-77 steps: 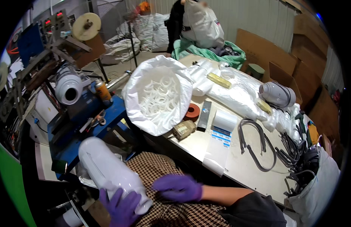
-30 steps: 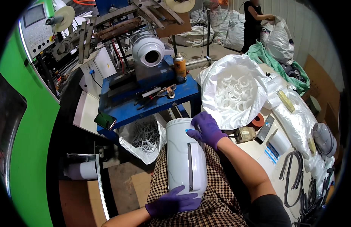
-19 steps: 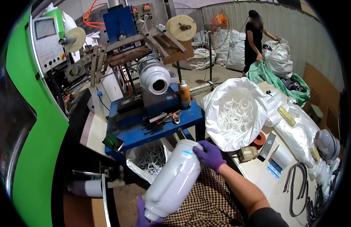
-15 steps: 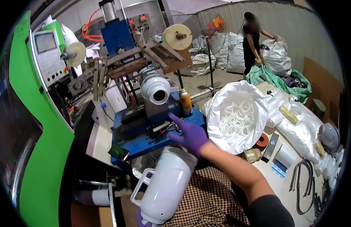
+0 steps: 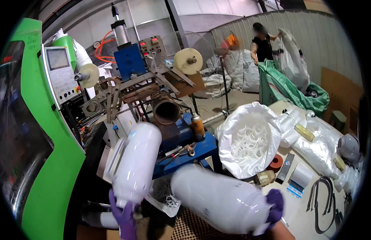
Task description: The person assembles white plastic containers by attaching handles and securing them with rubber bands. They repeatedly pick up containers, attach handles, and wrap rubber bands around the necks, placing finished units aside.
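In my left hand [image 5: 123, 218], a purple glove is wrapped round the narrow end of a glossy white plastic jug body [image 5: 139, 162] with a side handle. That jug tilts upward near the blue bench. My right hand [image 5: 275, 206], also gloved in purple, is closed on the narrow end of a second white plastic jug body [image 5: 217, 196], which lies nearly level across my lap and is blurred by motion. Beyond both hands is the press machine's bare, rusty metal tube [image 5: 166, 111], open toward me.
A blue bench [image 5: 185, 155] bears pliers [image 5: 191, 149] and an orange spray can [image 5: 197, 126]. To the right stands a white sack [image 5: 225, 138] of plastic rings. A green machine [image 5: 53, 176] rises at the left. At the back, a person [image 5: 263, 48] handles sacks.
The white jug body on the machine's tube has come off into my right hand and moved down and right. My left hand has raised its jug up and left.
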A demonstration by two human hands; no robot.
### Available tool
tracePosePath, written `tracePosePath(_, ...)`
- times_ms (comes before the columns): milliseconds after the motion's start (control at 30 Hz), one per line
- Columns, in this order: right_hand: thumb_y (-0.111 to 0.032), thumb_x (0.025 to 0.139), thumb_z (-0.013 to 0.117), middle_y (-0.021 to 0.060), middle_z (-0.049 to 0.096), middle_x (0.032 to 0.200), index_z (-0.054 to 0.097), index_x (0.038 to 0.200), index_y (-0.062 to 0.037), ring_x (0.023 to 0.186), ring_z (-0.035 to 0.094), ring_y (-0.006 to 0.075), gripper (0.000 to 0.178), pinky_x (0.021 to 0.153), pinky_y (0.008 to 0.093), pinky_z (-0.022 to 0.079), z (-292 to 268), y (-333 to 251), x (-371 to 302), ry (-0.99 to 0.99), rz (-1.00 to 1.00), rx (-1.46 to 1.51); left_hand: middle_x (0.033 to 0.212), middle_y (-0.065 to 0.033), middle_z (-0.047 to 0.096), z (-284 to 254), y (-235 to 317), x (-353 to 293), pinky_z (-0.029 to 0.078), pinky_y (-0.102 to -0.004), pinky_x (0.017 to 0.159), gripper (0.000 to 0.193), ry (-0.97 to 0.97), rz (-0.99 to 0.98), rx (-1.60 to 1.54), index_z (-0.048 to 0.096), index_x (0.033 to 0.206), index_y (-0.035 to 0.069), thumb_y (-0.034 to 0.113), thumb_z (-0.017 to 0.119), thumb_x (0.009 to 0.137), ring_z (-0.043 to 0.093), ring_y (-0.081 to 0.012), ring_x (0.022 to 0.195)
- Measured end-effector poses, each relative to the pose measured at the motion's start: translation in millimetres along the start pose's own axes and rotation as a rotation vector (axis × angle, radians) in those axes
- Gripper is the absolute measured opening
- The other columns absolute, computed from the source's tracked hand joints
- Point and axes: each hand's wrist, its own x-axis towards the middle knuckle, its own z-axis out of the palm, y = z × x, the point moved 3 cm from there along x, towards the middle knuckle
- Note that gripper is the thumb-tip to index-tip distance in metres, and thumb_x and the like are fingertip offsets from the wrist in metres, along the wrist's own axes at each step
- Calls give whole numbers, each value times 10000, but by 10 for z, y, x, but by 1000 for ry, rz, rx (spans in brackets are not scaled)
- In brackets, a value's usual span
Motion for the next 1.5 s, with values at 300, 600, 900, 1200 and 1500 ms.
tracePosePath(300,-338,562,884,160,634,963,602,736,-83,877,589,317,418,757,399,451,-139,620,412,-327,323,580,1631,-146,343,2898,-583,1315,450,-708,991,487,-358,903,1620,549,1440,337,290,631,963,306,-620,1388)
tracePosePath(600,-361,741,870,113,643,1023,642,918,-81,989,588,266,402,858,365,458,676,813,435,-496,385,823,1679,-120,277,3190,-478,1972,298,-701,1129,601,-921,852,1603,617,1390,323,437,747,814,229,-470,1531)
tracePosePath(900,-409,884,724,163,560,1233,450,1529,-84,1122,539,332,773,1100,481,395,62,1752,331,-8,366,-757,1450,-244,564,2824,115,-105,399,-486,1138,444,-1732,-107,-93,719,1053,78,159,911,661,520,-386,1379)
tracePosePath(1200,-356,894,697,151,550,1382,573,1421,-166,1301,480,388,574,1116,548,358,-268,2007,20,-164,118,-919,1318,-259,630,2725,171,278,488,-456,1056,257,-1118,-88,-57,551,747,26,148,717,594,656,-368,1148)
tracePosePath(1500,-482,881,700,241,655,1292,517,1463,-56,1218,615,409,744,1047,493,478,-3106,1163,-554,-108,1023,-1612,1212,-119,680,2056,-962,418,473,-368,1042,444,-829,-468,302,667,1270,1,314,628,958,633,-232,1139)
